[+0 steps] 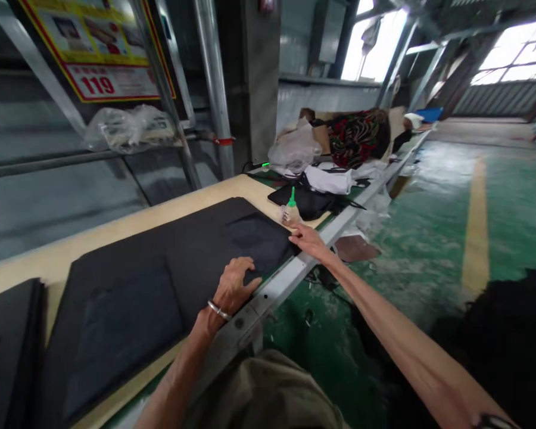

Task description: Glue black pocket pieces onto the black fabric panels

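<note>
A large black fabric panel (161,268) lies flat on the pale tabletop (116,223). My left hand (234,286) rests on its near edge, fingers curled down onto the cloth, a bangle on the wrist. My right hand (307,239) reaches to the panel's far right corner, fingers stretched flat against the fabric edge. Just beyond that hand stands a small bottle with a green nozzle (290,210).
Another black panel (9,333) lies at the left. A metal rail (290,271) edges the table. Past the bottle lie a black bag (306,199), white cloth, plastic bags (295,149) and patterned fabric (360,134). Green floor with a yellow line (476,238) lies to the right.
</note>
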{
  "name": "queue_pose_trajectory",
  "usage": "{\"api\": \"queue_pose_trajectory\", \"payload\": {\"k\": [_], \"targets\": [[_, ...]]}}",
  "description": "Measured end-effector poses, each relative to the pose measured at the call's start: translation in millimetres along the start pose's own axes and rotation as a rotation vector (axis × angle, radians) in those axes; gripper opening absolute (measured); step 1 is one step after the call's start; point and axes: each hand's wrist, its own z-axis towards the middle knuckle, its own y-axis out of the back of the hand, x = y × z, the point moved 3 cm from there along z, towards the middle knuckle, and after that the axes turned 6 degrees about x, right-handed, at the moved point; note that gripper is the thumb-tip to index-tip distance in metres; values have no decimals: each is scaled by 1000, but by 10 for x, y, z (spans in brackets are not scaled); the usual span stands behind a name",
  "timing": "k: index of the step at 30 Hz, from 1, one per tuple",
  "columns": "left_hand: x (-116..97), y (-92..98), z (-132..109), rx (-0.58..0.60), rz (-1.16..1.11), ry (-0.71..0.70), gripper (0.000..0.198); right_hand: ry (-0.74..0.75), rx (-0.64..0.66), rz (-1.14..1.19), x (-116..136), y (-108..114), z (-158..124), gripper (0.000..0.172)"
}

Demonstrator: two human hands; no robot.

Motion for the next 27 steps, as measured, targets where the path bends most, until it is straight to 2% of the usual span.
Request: {"api": "queue_pose_trajectory", "payload": {"k": [5, 11, 16, 27], "targets": [[7, 50, -23, -36, -67, -3, 1, 38, 37, 116, 17, -36, -13, 39], [26, 92, -49, -47, -65, 23, 6, 78, 23, 181, 48, -107, -19, 39], [40, 67, -54, -49, -44, 34, 7, 38, 16, 211, 1, -169, 11, 37], [26, 47, -44, -60, -14, 38, 9, 65, -25, 128, 67, -165, -16, 35]]}}
